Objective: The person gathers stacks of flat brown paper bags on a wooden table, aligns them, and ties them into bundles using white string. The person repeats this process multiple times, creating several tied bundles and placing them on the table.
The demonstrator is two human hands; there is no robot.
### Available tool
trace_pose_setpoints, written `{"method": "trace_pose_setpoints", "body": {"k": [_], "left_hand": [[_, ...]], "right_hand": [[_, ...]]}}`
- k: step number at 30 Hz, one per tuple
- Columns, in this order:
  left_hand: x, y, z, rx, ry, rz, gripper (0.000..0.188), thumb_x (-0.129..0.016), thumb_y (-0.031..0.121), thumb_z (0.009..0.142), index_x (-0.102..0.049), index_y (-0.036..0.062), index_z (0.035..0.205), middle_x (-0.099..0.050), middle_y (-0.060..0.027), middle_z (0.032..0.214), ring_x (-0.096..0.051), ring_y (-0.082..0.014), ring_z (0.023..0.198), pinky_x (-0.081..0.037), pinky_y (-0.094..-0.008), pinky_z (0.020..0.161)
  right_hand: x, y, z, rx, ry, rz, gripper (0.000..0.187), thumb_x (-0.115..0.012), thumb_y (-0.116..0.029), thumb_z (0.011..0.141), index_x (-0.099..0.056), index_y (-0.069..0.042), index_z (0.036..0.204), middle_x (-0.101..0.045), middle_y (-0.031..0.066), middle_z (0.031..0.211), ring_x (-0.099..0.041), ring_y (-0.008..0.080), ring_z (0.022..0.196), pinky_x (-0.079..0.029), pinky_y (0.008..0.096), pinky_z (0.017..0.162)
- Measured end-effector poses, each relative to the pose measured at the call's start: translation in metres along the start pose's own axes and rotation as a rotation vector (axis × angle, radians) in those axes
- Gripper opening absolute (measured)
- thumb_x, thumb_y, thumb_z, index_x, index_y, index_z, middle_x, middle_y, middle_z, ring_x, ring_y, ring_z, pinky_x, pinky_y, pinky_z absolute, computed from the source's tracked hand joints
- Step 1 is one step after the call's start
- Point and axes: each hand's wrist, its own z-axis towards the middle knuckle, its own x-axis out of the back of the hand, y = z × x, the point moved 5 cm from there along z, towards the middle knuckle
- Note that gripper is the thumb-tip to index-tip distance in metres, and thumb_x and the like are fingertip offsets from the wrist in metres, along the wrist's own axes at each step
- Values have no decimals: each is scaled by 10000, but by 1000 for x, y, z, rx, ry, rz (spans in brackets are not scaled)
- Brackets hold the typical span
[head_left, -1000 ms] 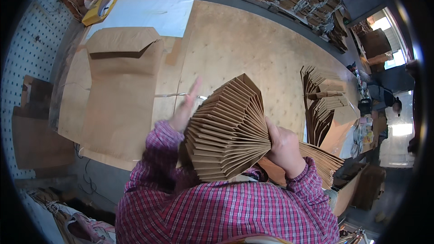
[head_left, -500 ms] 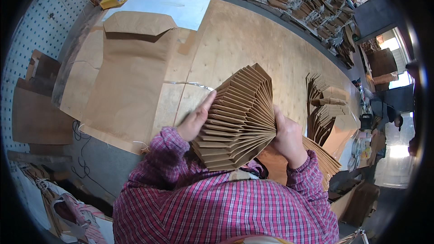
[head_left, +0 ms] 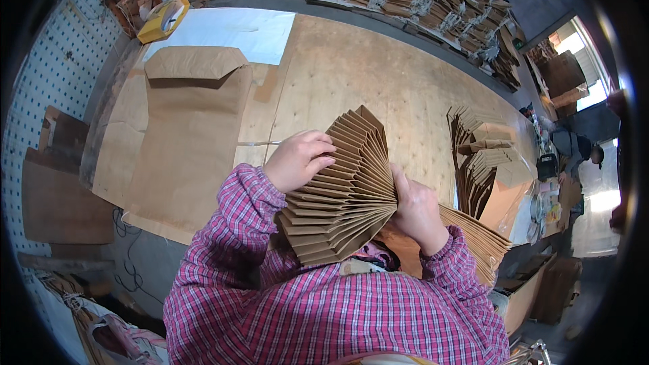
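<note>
A thick stack of brown paper bags (head_left: 345,189) is spread like a fan in front of my chest, folded edges facing up and to the left. My right hand (head_left: 417,208) is closed round the narrow, squeezed side of the fan, thumb on top. Against the upper left edges of the folds rests my left hand (head_left: 301,160), fingers half bent and not wrapped round the stack; its thumb is hidden. To the left, one large brown paper bag (head_left: 193,128) lies flat on the wooden table (head_left: 338,61), its far end folded over.
More fanned bags (head_left: 483,162) stand at the table's right side, and another bundle (head_left: 473,236) lies by my right forearm. A yellow box (head_left: 162,20) sits at the far left corner. Tied bundles (head_left: 419,0) are piled beyond the table. Another person (head_left: 574,149) is at far right.
My left hand has gone from lying flat along the fan's left side to bent fingers on its upper edges. The fan has shifted slightly left in view, still in my right hand.
</note>
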Motion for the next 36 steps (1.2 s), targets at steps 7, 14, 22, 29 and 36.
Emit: {"method": "trace_pose_setpoints", "body": {"k": [7,14,22,29,36], "left_hand": [[18,11,-15,185,93,39,293,-718,149,863,-669,-5,1107,-658,-166,1129,-640,-339,1047,-510,-391,907],[26,113,-112,-94,280,-20,106,-720,159,850,-685,78,909,-702,-78,789,-665,-268,676,-507,-375,615],[-8,133,-146,101,179,-278,214,-634,224,942,-618,18,885,-714,-222,1087,-680,-300,703,-543,-365,653],[-19,130,-145,295,-1,-450,184,-569,143,962,-565,-39,992,-700,-245,1125,-691,-330,763,-554,-375,727],[-31,127,-146,640,-54,-754,365,-530,108,994,-512,-113,1284,-713,-233,1101,-730,-288,949,-558,-342,850]], "right_hand": [[-2,4,-2,2,9,1,689,-745,-183,753,-489,17,1362,-639,152,774,-651,319,686,-524,408,608],[-5,4,-2,10,27,15,749,-793,-208,722,-482,5,1369,-644,153,795,-653,322,689,-526,402,614],[-2,-3,-1,7,29,-15,727,-796,-207,736,-482,-24,1366,-646,162,778,-663,329,688,-521,409,596],[-4,0,-3,-30,19,-20,721,-790,-191,743,-487,-7,1370,-659,175,804,-670,338,707,-533,405,619],[-4,1,-6,-44,1,-8,711,-784,-184,748,-489,7,1365,-661,183,825,-671,341,727,-530,406,630]]}}
